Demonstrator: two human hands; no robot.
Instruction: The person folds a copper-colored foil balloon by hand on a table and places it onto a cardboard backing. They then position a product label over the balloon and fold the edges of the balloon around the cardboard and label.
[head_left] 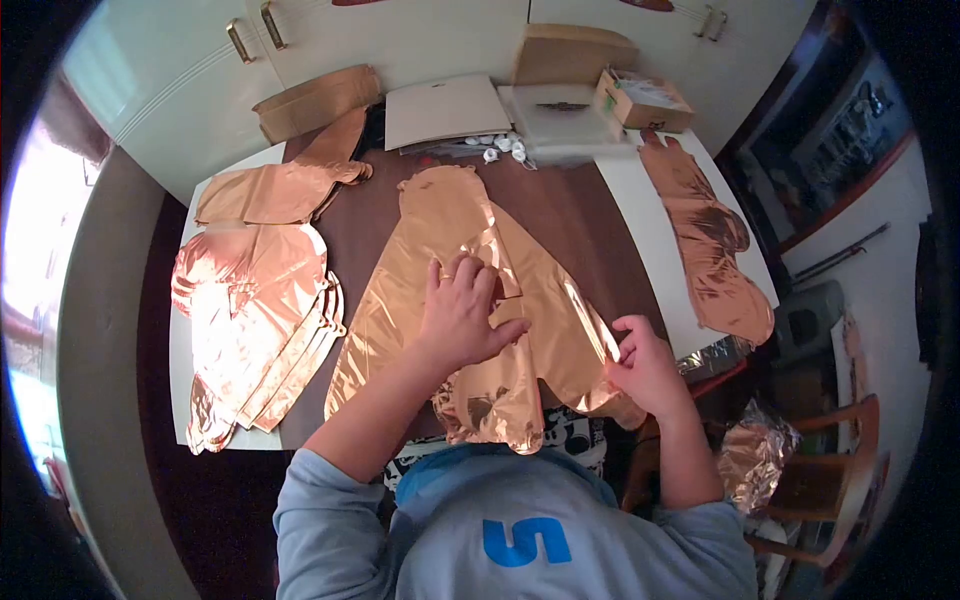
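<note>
Left hand (463, 312) spread palm down, right hand (640, 366) curled, forearms angled inward

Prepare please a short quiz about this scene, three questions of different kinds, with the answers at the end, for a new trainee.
1. True or false: the left hand lies on the middle foil piece with its fingers spread.
2. Where is the small cardboard box?
A) near left corner of the table
B) far edge, toward the right
C) under the right hand
3. Fill in: the layered foil pile lies on the ____ side of the table.

Key: 1 true; 2 B; 3 left.
</note>
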